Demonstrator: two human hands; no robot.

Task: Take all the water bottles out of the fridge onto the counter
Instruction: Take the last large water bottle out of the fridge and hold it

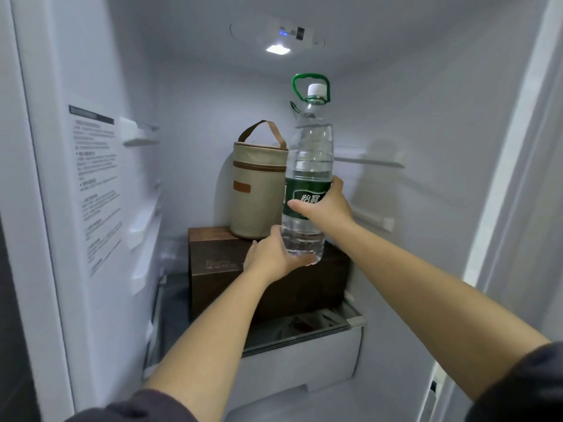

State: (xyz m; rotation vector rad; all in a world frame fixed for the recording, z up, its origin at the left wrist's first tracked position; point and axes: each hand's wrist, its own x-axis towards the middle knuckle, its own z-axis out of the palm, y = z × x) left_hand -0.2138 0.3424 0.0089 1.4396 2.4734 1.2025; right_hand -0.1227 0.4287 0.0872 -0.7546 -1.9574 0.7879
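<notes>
Fridge (195, 95): compartment open and lit; ceiling lamp (278, 49) on, a small blue indicator beside it.
Water bottle (308, 166): large, clear, white cap, green carry loop at the neck, green label band around the middle. Upright with a slight lean, inside the compartment over the right end of the brown box; base seated in a palm. Whether the base also touches the box top cannot be told.
Left hand (271, 254): cupped under the bottle's base, palm up, fingers curled loosely around the lower wall; half closed, bearing the bottle from below.
Right hand (327, 205): wrapped around the label band from the right side, thumb across the front of the label, fingers behind; firmly closed on the bottle.
Sleeves: dark, pushed up at both forearms, at the bottom corners of the view.
Brown box (243, 266): dark, rectangular, sitting on the glass shelf (304, 333), reaching toward the shelf's back edge.
Beige bag (259, 190): cylindrical, zipped, brown strap handle and brown patch; stands on the box top toward its rear, just left of the bottle, touching or nearly touching it.
Sticker (96, 190): printed text on the left inner wall; illegible.
Drawer (298, 363): pale front directly below the shelf's front edge.
</notes>
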